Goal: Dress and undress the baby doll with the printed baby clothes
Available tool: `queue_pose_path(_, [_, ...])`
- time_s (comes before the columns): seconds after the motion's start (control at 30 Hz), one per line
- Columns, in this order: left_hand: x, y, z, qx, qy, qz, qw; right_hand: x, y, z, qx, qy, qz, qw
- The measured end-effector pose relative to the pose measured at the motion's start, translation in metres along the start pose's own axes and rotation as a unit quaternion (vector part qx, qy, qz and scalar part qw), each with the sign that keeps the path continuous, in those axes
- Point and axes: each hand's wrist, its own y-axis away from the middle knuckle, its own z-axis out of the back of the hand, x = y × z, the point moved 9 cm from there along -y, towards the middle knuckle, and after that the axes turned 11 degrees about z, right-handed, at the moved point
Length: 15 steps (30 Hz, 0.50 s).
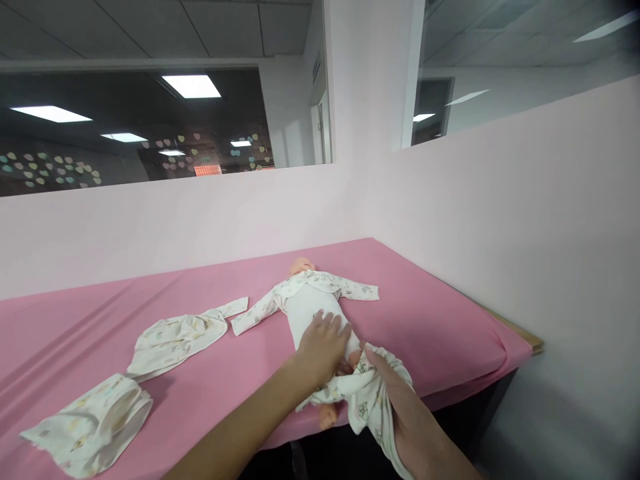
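Note:
A baby doll (301,265) lies on its back on the pink-covered table (415,313), its head toward the wall. It wears a white patterned top (357,289) with both sleeves spread out, over a plain white midsection. My left hand (325,347) rests on the doll's lower body, its fingers spread over the white part; its thumb side is partly hidden. My right hand (400,400) grips a pair of white patterned baby pants (370,400), bunched around the doll's legs. One bare foot (328,417) shows below the fabric, near the table's front edge.
To the left lie a small patterned baby top (177,340) and a folded patterned cloth (93,423). Walls with windows (150,120) stand behind and to the right. A wooden board edge (535,343) shows at the table's right corner.

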Motion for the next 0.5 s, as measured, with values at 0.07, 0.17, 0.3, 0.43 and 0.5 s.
queue_pose_path(0.07, [0.004, 0.013, 0.01, 0.019, 0.095, 0.02, 0.995, 0.0, 0.003, 0.001, -0.026, -0.017, -0.009, 0.999])
queue_pose_path(0.17, [-0.003, 0.027, 0.021, 0.036, 0.219, 0.003, 0.975, -0.001, 0.011, 0.006, -0.093, -0.047, -0.028, 0.994])
queue_pose_path(0.3, [-0.01, 0.026, 0.018, 0.027, 0.219, -0.032, 0.975, 0.003, 0.014, 0.007, -0.119, -0.043, -0.023, 0.992])
queue_pose_path(0.43, [-0.01, 0.015, 0.003, 0.024, 0.21, -0.045, 0.976, 0.009, 0.01, 0.01, -0.111, -0.023, 0.01, 0.994])
queue_pose_path(0.5, [-0.01, 0.011, -0.003, 0.007, 0.196, -0.041, 0.98, 0.009, 0.007, 0.014, -0.113, -0.013, 0.016, 0.993])
